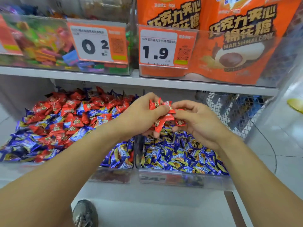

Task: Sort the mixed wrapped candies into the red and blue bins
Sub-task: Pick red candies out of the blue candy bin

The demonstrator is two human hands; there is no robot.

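Observation:
Two clear bins stand side by side on the lower shelf. The left bin [113, 176] holds a mixed heap of red wrapped candies [72, 110] and blue wrapped candies [29, 145]. The right bin [185, 179] holds almost only blue candies [180, 156]. My left hand [139, 117] grips a bunch of several red candies [161, 119] above the divider between the bins. My right hand [196, 122] touches the same bunch from the right and pinches a small red candy [180, 122] at its fingertips.
An upper shelf [98, 77] hangs right above the bins, carrying a clear box of colourful sweets [41, 45] and orange marshmallow bags [237, 43] behind price tags. A wire mesh basket [232, 110] stands to the right. My shoe [85, 213] shows on the white floor below.

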